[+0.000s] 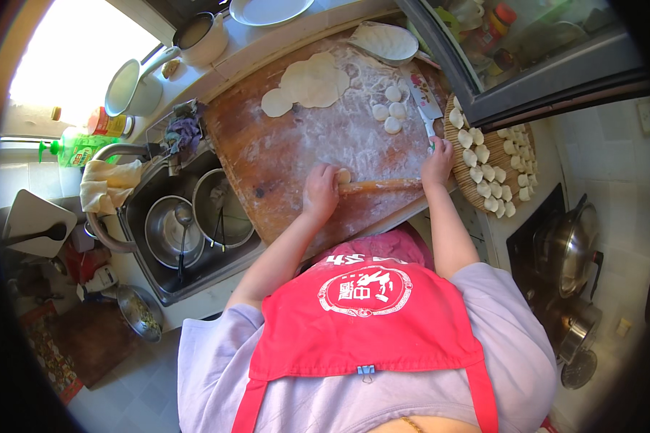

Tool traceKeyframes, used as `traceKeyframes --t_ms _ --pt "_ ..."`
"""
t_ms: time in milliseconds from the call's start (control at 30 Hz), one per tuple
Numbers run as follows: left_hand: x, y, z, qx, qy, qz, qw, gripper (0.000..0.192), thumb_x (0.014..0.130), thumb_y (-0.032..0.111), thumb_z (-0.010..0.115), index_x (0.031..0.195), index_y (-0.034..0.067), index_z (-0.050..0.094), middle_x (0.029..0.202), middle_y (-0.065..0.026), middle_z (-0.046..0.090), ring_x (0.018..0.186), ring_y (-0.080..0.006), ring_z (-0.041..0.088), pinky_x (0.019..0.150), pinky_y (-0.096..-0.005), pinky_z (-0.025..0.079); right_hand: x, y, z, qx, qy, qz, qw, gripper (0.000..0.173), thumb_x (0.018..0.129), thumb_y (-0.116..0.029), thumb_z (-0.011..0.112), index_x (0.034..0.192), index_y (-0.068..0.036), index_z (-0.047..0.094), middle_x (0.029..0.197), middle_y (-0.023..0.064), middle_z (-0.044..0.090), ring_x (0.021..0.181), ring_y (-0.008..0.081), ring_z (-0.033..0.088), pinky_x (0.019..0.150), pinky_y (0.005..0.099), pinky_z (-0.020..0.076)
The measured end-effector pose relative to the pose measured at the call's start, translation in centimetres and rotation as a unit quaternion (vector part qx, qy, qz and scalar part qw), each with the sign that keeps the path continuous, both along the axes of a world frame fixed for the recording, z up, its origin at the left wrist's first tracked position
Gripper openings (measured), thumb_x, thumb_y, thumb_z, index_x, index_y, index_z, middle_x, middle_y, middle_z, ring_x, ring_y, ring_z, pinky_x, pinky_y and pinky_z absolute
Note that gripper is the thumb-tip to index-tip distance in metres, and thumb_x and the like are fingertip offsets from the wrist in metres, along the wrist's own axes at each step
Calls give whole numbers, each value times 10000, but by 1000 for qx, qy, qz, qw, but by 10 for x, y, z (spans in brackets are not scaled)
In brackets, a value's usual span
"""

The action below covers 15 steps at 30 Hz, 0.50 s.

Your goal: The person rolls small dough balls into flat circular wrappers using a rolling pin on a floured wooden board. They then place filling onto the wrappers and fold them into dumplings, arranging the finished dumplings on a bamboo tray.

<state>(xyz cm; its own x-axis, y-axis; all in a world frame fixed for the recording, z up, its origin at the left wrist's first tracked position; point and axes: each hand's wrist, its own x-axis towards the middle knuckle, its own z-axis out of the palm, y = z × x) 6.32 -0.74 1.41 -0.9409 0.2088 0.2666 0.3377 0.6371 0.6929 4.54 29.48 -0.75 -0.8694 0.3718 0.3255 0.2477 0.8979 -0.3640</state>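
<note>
On the floured wooden board (281, 151), my left hand (322, 189) holds the edge of a small dough round (344, 175) with its fingers. A wooden rolling pin (379, 186) lies just below the round, between my hands. Its right end runs under the heel of my right hand (439, 162), whose fingertips are beside the handle of a flower-patterned cleaver (420, 89). Several dough pieces (393, 110) sit left of the cleaver. Overlapping flat wrappers (314, 81) lie at the board's far side, with a single wrapper (276, 103) at their left.
A woven tray (460, 178) of dumplings (487, 173) stands right of the board. A white scoop (384, 42) is at the far edge, near an open framed glass door (552, 76). The sink (141, 276) with metal bowls is on the left, a stove with a lidded pan (577, 249) on the right.
</note>
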Motion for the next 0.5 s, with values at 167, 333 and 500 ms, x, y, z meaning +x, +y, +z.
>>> traceKeyframes --t_ms 167,333,500 --pt "0 -1 2 27 -4 18 999 145 799 13 589 937 52 617 900 -159 602 860 -377 575 744 -451 475 3 -17 13 109 2 -44 993 310 823 -45 593 1127 -107 596 1228 133 518 1138 353 490 944 455 405" --pt "-17 -2 -6 32 -115 18 993 180 813 40 603 981 59 664 958 -152 636 910 -369 606 780 -428 494 35 -90 49 -32 -22 225 973 282 850 -171 607 1126 -123 579 1173 138 517 1118 350 491 940 472 400" --pt "-38 -5 1 11 -214 -4 977 250 795 62 654 1041 74 695 1007 -134 657 945 -343 633 823 -398 512 76 -140 33 -42 -115 265 956 178 849 -215 595 998 -126 560 1021 105 516 984 311 509 842 466 384"
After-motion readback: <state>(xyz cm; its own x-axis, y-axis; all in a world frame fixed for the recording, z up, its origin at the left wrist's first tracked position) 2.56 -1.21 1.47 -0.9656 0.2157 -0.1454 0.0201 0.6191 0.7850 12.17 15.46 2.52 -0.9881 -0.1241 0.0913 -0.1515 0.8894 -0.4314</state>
